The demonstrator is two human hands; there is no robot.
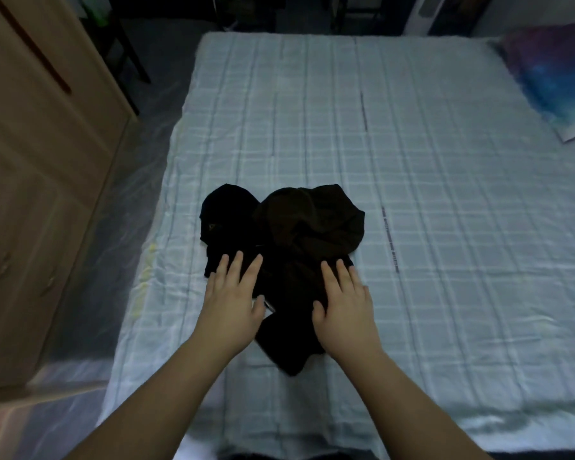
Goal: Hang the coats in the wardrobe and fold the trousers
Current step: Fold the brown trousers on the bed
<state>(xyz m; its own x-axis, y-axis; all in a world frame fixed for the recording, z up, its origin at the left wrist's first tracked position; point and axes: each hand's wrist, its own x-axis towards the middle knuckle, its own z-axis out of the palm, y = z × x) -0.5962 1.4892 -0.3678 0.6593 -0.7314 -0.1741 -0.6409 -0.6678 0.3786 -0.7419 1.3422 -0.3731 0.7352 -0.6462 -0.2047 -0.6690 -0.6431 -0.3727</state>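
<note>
A dark clothing heap [289, 247], probably trousers, is lying bunched on the near-left part of the checked bed [445, 200] and is being pressed by the left hand [234, 293] and right hand [344, 300], fingers straight, nothing gripped, likely for flattening before folding.

A heap of clothes [279, 240] lies on the bed [445, 227], toward its left side. The wardrobe [40, 161] stands left of the bed; a pillow [558, 78] lies at its far right corner.
</note>
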